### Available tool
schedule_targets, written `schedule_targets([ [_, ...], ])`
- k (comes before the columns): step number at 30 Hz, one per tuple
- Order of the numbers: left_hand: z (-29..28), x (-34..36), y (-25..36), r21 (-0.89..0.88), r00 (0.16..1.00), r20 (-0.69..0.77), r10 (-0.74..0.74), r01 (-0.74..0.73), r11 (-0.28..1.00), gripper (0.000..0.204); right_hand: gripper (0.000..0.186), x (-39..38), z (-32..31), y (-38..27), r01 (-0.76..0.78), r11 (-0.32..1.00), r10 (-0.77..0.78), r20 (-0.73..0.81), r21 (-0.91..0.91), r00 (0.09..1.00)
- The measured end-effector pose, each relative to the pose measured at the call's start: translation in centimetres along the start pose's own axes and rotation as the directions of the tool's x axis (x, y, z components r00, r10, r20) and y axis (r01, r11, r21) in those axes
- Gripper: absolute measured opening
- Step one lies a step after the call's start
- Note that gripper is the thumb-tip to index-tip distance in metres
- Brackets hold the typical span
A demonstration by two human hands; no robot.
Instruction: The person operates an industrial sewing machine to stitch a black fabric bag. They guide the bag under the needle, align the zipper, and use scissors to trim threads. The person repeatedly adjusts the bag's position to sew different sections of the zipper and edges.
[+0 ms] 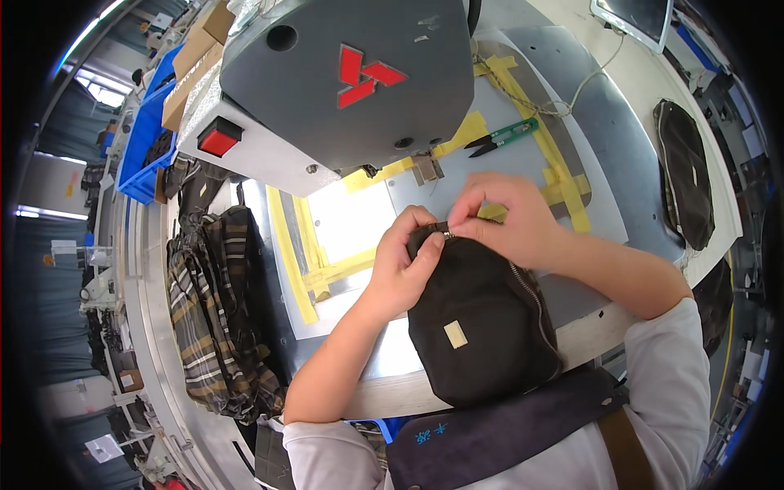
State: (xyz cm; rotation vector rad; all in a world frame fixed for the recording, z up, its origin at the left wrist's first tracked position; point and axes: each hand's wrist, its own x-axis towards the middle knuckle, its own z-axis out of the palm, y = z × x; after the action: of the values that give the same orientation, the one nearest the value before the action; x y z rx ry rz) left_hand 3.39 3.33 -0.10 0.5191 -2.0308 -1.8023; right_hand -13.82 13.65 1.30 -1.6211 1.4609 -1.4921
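Note:
A dark brown-black fabric bag piece [482, 310] lies at the table's front edge, against my body. It has a rounded outline, a small cream label [455, 334] and a metal zipper [531, 298] curving down its right side. My left hand [402, 269] is closed on the top edge of the piece, thumb on the front. Beside it, my right hand [513, 220] pinches the same top edge at the zipper's end. The fingertips hide exactly what they grip there. Past my right hand lie green-handled thread snips [513, 132], their blades pointing left.
A large grey sewing machine head [351, 82] with a red switch [219, 137] overhangs the metal bed, which carries yellow tape [563, 193]. Plaid fabric pieces [212, 327] are piled at left, near a blue bin [147, 163]. Another dark zippered piece [686, 175] lies at right.

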Motion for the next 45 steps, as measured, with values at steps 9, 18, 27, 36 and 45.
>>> schedule_targets([
  [9,0.2,0.0,0.1,0.025,0.999,0.044,-0.016,0.015,1.0,0.009,0.008,-0.2,-0.3,0.0,-0.158,0.982,0.161,-0.023,0.108,0.987],
  [18,0.0,-0.2,-0.1,0.049,1.0,0.021,0.0,-0.001,0.999,0.011,0.006,-0.1,-0.1,0.2,-0.125,0.99,0.125,0.008,0.07,0.992],
  [27,-0.1,0.0,-0.2,0.156,1.0,0.015,0.001,-0.004,0.988,0.01,0.008,-0.3,-0.6,0.5,-0.024,0.999,0.025,0.02,-0.026,0.999],
  [36,-0.2,0.3,-0.7,0.111,1.0,0.009,0.021,-0.022,0.994,0.015,0.008,-0.2,0.1,0.8,-0.102,0.994,0.101,-0.04,-0.033,0.994],
  [45,-0.2,0.1,-0.8,0.059,0.997,0.024,0.068,-0.07,0.996,0.016,0.01,-1.0,0.4,1.7,-0.111,0.994,0.112,-0.032,0.015,0.993],
])
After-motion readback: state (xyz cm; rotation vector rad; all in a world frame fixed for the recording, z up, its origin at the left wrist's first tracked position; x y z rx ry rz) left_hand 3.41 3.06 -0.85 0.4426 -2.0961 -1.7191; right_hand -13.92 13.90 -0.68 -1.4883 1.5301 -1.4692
